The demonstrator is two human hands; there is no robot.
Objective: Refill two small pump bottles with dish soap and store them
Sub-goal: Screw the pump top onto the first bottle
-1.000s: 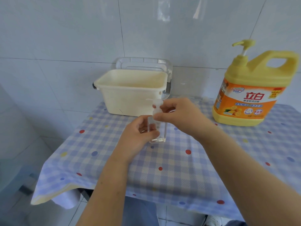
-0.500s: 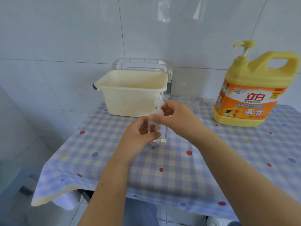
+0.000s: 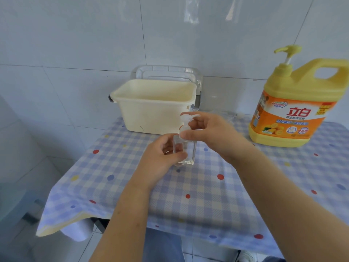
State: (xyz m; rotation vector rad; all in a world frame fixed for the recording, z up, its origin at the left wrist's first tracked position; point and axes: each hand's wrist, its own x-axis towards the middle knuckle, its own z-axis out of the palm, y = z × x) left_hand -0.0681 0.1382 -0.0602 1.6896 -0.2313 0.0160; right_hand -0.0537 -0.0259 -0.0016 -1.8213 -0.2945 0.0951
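Both hands busy: left grips bottle, right pinches pump; bottle's fill level unclear.

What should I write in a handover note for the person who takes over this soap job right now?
Left hand: grips the small clear square pump bottle, upright on the checked tablecloth.
Right hand: pinches the bottle's white pump at its neck.
Large yellow dish soap jug: back right, pump on. Cream plastic bin: behind the bottle.
Done: nothing visibly; bottle looks nearly empty, pump on.
To do: take the pump off, fill, close; same for the second bottle, which I cannot clearly see; store both, probably in the bin.
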